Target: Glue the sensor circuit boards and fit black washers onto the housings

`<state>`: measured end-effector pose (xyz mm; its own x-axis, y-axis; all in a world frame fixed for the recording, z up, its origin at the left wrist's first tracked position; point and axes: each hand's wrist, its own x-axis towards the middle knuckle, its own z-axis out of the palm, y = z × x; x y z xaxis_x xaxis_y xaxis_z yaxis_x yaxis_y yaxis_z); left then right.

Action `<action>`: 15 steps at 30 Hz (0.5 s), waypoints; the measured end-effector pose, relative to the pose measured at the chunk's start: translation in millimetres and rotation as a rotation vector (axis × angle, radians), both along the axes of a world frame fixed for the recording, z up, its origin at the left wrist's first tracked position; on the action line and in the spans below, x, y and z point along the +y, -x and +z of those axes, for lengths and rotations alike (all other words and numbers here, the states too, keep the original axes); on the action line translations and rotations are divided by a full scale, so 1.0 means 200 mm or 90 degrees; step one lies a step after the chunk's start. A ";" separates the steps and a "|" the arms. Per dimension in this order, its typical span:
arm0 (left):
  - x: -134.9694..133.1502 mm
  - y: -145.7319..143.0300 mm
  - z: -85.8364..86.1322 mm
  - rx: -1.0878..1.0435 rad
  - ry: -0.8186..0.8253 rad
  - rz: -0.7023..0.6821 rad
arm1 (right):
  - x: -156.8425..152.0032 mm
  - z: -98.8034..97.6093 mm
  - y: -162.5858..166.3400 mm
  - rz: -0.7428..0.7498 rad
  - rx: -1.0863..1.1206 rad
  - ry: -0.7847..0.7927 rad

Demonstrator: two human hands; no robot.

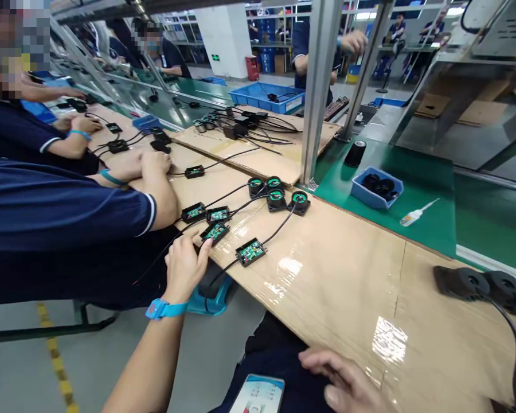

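Note:
My left hand (186, 265), with a blue wristband (167, 309), is at the table's near edge. Its thumb is apart from the bent fingers and lies against or just beside a small black case with a green circuit board (215, 233); I cannot tell if they touch. Beside it lie similar open cases (218, 214), one nearer me (250, 252). Black cables (279, 225) run from them to round black housings with green inside (300, 201). My right hand (348, 378) is low by the table edge, fingers loosely spread, holding nothing.
A phone (258, 394) lies on my lap. Right on the table are black round parts with a cable (473, 282). Beyond are a blue bin of black rings (377, 188), a white bottle (419, 213), and a metal post (320, 92). Co-workers' arms (155, 183) are close on the left.

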<state>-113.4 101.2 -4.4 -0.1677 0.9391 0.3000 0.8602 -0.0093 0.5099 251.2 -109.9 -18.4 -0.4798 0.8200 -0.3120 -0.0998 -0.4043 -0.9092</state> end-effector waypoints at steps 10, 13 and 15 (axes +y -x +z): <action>-0.08 0.21 -0.11 -0.278 0.135 -0.048 | 0.40 -0.07 0.82 0.004 0.029 0.193; -0.10 0.18 -0.10 -0.358 0.162 -0.075 | 0.52 -0.09 1.02 -0.020 0.033 0.217; -0.11 0.15 -0.10 -0.379 0.187 -0.104 | 0.58 -0.09 1.13 -0.036 0.047 0.218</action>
<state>-143.6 78.9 -24.0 -0.0744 0.9948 -0.0702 0.4322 0.0956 0.8967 26.0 6.4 -36.5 -0.4681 0.6994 -0.5401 -0.1904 -0.6766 -0.7113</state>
